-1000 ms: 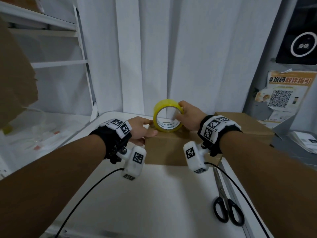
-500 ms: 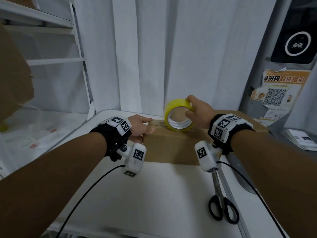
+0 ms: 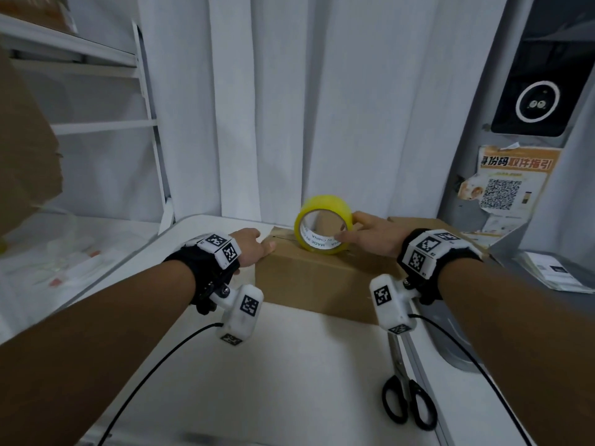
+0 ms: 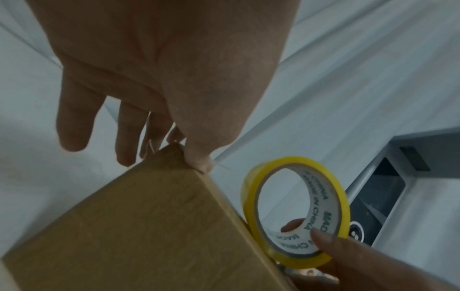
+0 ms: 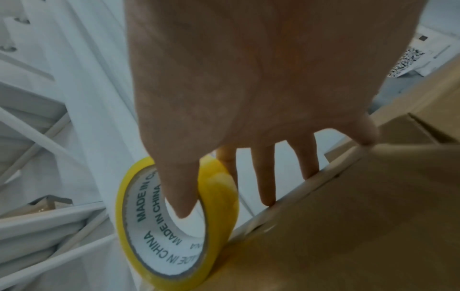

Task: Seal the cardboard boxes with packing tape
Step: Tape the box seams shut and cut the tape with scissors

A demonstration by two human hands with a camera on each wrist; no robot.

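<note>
- White curtain folds fill the upper centre of the head view, with a white table (image 3: 289, 381) across the lower half; the cardboard box (image 3: 322, 278) lies at frame centre on that table, its far edge close to the curtain.
- Your right hand (image 3: 370, 239) pinches the yellow tape roll (image 3: 323, 228): the thumb sits inside the printed core and the index finger lies over the outer yellow band. The other fingers are spread straight, tips touching the box top in the right wrist view.
- You hold the roll upright on its edge, resting on the box top over the centre seam, just right of the top's left end. This orientation likely lets the tape unroll along the seam as you draw the roll toward the right of the frame.
- Your left hand (image 3: 254, 249) is flat, fingers straight. In the left wrist view the thumb presses on the box's upper corner while the fingers hang past the left end. Judged purpose: anchor the tape's start and stop the box sliding under the pull.
- No free tape strip can be made out between thumb and roll; it is too faint to confirm.
- Black-handled scissors (image 3: 407, 394) lie on the table at lower right, well apart from the box, presumably reserved for cutting the tape.
- A second brown box (image 3: 428, 224) sits behind your right wrist, at the right of the frame.
</note>
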